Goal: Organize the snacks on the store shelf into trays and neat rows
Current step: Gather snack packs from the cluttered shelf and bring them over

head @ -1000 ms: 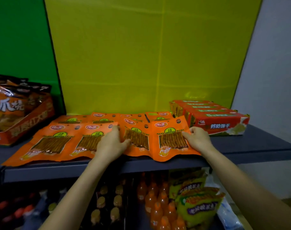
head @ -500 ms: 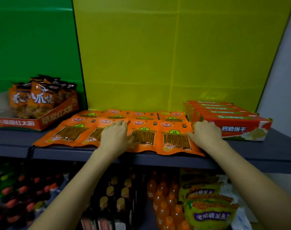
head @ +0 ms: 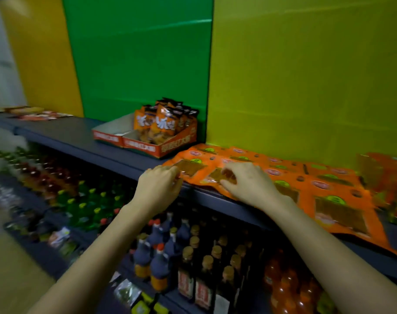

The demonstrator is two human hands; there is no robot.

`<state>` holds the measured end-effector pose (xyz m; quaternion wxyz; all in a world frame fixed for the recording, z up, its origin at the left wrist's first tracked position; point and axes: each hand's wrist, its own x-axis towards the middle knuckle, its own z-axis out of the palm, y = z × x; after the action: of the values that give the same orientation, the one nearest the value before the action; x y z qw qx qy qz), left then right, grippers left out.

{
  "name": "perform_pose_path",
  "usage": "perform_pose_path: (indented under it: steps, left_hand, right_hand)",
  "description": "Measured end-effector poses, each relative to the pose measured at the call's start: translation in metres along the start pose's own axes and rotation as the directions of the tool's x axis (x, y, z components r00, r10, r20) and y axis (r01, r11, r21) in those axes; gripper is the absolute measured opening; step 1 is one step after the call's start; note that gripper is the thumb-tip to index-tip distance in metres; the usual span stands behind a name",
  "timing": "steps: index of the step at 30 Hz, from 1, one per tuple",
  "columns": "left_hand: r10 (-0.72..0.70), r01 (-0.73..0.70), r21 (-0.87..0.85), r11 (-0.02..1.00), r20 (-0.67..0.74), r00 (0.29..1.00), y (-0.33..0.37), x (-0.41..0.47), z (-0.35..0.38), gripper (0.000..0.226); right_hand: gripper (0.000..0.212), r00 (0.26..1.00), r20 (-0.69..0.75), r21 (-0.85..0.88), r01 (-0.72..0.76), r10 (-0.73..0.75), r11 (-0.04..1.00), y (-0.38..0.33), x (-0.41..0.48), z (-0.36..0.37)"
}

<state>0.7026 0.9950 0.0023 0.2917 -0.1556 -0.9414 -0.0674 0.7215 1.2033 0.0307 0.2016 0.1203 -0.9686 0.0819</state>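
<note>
Both hands have shifted leftward along the shelf (head: pixel 84 141). The left hand (head: pixel 158 186) pinches the end orange packet (head: pixel 188 168); the right hand (head: pixel 249 184) presses flat, released, on its neighbour (head: pixel 218 175). Packets overhang the edge, bare shelf lies left

Lighting is dim and even, with no distinct source in view. The green panel (head: pixel 136 64) and yellow-green panel (head: pixel 306 75) carry faint horizontal sheen bands but no hard glare. The lower shelf bottles (head: pixel 193 257) sit in deep shadow beneath the upper shelf (head: pixel 63 137). Motion blur is heavy at the left edge, where bottles (head: pixel 34 173) smear into streaks, and at the far right, where the red boxes (head: pixel 388 182) lose all print. The centre is soft; pack lettering is unreadable. Wide-angle distortion slants the shelf line and the panel edges.
</note>
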Motion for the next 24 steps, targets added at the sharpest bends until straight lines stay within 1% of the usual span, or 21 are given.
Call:
perform_pose_path:
  steps: [5,10,14,20,24]
  left_hand:
    - [-0.133,0.134,0.07,0.988,-0.014,0.991,-0.081,-0.023,-0.014,0.025]
    - [-0.209,0.21,0.125,0.97,-0.019,0.978,-0.164,-0.037,-0.021,0.029]
    - [-0.229,0.227,0.123,0.966,0.0,0.974,-0.236,-0.037,-0.027,0.03]
    - [-0.236,0.23,0.194,0.954,0.011,0.972,-0.35,-0.034,-0.038,0.031]
    - [-0.276,0.266,0.213,0.94,0.017,0.961,-0.418,-0.028,-0.041,0.031]
  right_hand:
    - [0.03,0.983,0.041,0.115,0.171,-0.176,0.979,-0.07,0.051,0.032]
    - [0.035,0.96,0.071,0.16,0.258,-0.272,0.953,-0.146,0.097,0.061]
    - [0.036,0.949,0.078,0.197,0.285,-0.305,0.938,-0.21,0.138,0.086]
    - [0.033,0.947,0.045,0.291,0.291,-0.317,0.911,-0.304,0.21,0.126]
    - [0.033,0.94,0.067,0.325,0.297,-0.335,0.898,-0.358,0.255,0.152]
